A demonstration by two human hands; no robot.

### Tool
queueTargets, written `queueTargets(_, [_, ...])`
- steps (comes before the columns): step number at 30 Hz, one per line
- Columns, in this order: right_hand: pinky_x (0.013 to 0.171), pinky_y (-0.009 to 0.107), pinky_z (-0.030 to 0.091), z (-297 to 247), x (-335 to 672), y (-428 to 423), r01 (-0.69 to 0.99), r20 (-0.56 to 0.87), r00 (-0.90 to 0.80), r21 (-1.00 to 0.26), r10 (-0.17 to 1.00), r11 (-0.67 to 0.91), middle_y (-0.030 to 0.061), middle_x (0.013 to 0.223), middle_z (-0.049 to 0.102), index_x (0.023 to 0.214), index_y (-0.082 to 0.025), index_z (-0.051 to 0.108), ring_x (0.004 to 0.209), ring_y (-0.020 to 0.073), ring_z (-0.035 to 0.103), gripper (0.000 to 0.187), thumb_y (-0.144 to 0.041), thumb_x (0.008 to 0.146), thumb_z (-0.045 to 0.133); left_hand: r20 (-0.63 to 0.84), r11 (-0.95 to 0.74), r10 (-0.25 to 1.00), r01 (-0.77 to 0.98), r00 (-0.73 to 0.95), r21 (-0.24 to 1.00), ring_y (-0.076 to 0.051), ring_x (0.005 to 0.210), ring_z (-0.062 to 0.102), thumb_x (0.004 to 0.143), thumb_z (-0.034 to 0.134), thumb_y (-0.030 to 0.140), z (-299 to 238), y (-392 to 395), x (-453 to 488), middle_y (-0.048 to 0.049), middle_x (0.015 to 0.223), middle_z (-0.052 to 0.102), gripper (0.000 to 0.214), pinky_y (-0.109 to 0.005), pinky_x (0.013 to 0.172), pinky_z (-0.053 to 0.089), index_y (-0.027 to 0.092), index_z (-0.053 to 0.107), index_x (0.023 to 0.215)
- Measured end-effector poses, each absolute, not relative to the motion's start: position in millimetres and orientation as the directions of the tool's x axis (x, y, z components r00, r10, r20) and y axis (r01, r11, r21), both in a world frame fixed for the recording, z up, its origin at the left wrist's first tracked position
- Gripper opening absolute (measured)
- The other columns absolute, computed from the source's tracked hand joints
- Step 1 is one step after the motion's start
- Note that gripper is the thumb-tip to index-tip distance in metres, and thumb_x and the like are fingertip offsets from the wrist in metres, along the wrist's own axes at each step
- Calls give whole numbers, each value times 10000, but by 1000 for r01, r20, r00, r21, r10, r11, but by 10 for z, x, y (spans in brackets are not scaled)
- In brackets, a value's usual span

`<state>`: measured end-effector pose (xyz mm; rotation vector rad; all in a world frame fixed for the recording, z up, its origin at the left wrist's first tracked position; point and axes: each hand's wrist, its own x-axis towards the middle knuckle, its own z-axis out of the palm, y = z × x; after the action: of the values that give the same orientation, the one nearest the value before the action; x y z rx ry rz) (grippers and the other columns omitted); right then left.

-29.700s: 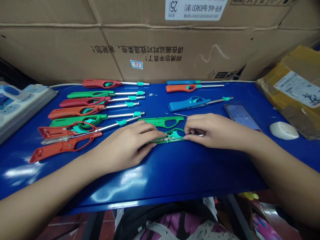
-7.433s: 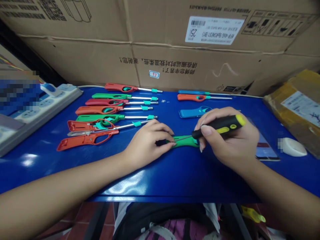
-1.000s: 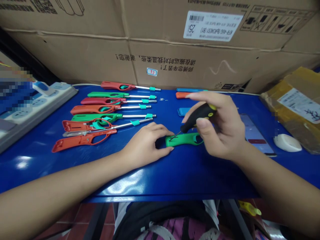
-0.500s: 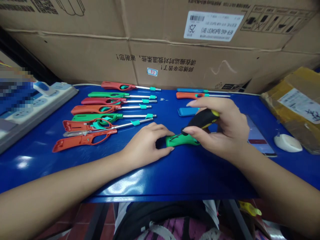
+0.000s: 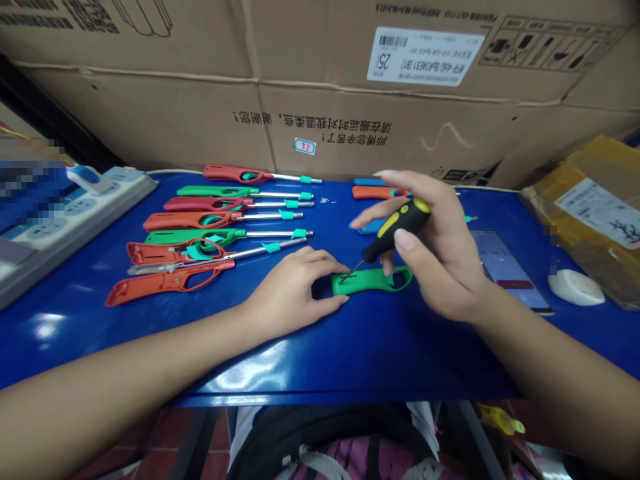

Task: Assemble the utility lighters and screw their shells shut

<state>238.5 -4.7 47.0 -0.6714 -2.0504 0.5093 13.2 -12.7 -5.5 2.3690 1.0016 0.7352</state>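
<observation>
A green lighter body lies on the blue table in the middle. My left hand pinches its left end between thumb and fingers. My right hand grips a screwdriver with a black and yellow handle, tilted, its thin tip resting on the left end of the green body. Two fingers of the right hand stick out straight above the handle.
Several red and green long-nosed lighters lie in a row at the left, with a red open shell in front. Blue and orange lighters, a phone, a white mouse, a power strip and cardboard boxes surround the table.
My right hand has raised and tilted the screwdriver handle steeper since half a second ago, its tip staying on the green body. My left hand has stayed put.
</observation>
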Motion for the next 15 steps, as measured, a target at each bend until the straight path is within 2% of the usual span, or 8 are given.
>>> queueTargets(1, [756, 400, 633, 466, 2387, -49, 279, 638, -440, -571, 632, 772, 69, 1203, 681, 1445, -278, 455, 927, 215, 713, 453, -273, 998, 528, 295, -632, 749, 504, 594, 590, -244, 1020, 647, 858, 757, 277, -56, -127, 131, -61, 1116, 724, 308, -423, 937, 532, 182, 708, 1147])
queueTargets(3, [747, 396, 636, 458, 2392, -47, 371, 709, -399, -455, 581, 809, 51, 1160, 710, 1299, -311, 574, 822, 206, 711, 359, -295, 948, 648, 304, -641, 743, 503, 595, 580, -244, 1014, 646, 860, 753, 279, -55, -128, 130, -63, 1111, 725, 306, -429, 936, 532, 178, 706, 1145])
queueTargets(5, [748, 396, 637, 450, 2399, -40, 430, 747, -388, -371, 540, 823, 44, 1156, 725, 1254, -329, 601, 811, 212, 714, 313, -325, 947, 658, 306, -639, 745, 501, 593, 583, -246, 1014, 647, 860, 753, 276, -49, -130, 131, -67, 1111, 726, 306, -433, 936, 534, 173, 706, 1144])
queueTargets(8, [727, 401, 645, 430, 2407, -32, 351, 662, -442, -493, 605, 796, 76, 1280, 682, 1471, -303, 431, 906, 226, 727, 430, -333, 1042, 436, 295, -622, 756, 502, 584, 601, -250, 1024, 652, 854, 758, 267, -37, -136, 133, -70, 1114, 726, 307, -438, 942, 538, 179, 710, 1144])
queueTargets(10, [719, 391, 648, 417, 2406, -31, 288, 625, -476, -554, 619, 781, 94, 1362, 636, 1533, -283, 341, 949, 225, 725, 486, -308, 1050, 380, 292, -618, 759, 506, 582, 601, -252, 1024, 655, 852, 760, 266, -35, -138, 134, -68, 1113, 727, 304, -437, 940, 541, 187, 710, 1141])
queueTargets(13, [688, 354, 643, 407, 2407, -34, 338, 689, -431, -476, 583, 812, 58, 1338, 656, 1445, -324, 469, 871, 200, 726, 466, -307, 989, 563, 306, -633, 751, 508, 585, 584, -250, 1018, 657, 852, 760, 272, -38, -137, 136, -64, 1112, 731, 299, -428, 929, 542, 193, 707, 1135])
queueTargets(15, [603, 331, 625, 405, 2417, -40, 400, 726, -408, -403, 554, 823, 39, 1318, 674, 1391, -341, 529, 808, 194, 724, 483, -307, 930, 670, 316, -642, 747, 510, 585, 573, -247, 1005, 658, 853, 758, 278, -40, -136, 137, -62, 1100, 732, 295, -421, 915, 543, 196, 707, 1132])
